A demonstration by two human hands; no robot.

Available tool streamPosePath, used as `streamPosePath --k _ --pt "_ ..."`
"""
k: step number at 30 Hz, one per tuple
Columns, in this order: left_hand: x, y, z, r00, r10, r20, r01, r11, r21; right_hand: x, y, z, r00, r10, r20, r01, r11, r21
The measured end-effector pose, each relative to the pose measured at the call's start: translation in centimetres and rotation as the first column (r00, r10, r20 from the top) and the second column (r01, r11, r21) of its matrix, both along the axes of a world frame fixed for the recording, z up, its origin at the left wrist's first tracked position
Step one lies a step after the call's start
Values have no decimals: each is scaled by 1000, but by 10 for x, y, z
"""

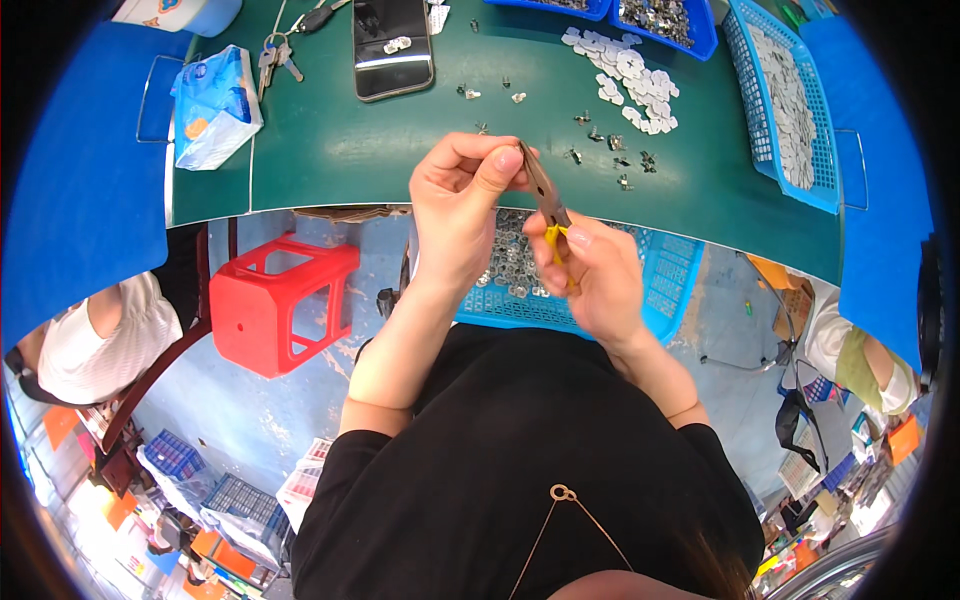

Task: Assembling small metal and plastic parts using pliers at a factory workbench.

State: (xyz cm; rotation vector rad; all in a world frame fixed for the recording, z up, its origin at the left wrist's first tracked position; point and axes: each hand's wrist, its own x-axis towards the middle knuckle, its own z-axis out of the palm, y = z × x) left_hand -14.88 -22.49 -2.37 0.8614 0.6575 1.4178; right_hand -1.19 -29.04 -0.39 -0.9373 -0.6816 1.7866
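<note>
My right hand (597,275) is wrapped round a pair of needle-nose pliers (546,192) with yellow grips, its jaws angled up and left. The plier tips meet the fingertips of my left hand (460,190), which is closed in a pinch between thumb and forefinger. Whatever sits in that pinch is too small and hidden to name. Small metal parts (615,143) lie scattered on the green table (330,150) just beyond my hands. Several tiny clear pieces (519,97) are farther off. Below my hands, a blue basket (665,285) holds many small round metallic parts (512,262).
White flat pieces (635,75) lie piled at the back right, near blue bins (700,35) of small parts. A light-blue basket (828,165) of white pieces stands at the right. Phone (393,70), keys (278,58) and tissue pack (215,105) lie left. A red stool (255,315) stands on the floor.
</note>
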Motion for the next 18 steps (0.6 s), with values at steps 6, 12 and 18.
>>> streamPosePath --k 6,12,18 --pt "-4 3 0 992 -63 109 78 987 -139 0 7 -12 826 71 -559 -226 950 -214" --pt "-34 25 -4 666 109 -738 -172 985 -10 -1 5 -12 998 -61 -28 57 990 -128" --pt "-35 42 6 265 255 -930 -19 966 259 11 3 -5 989 -102 104 106 994 -32"
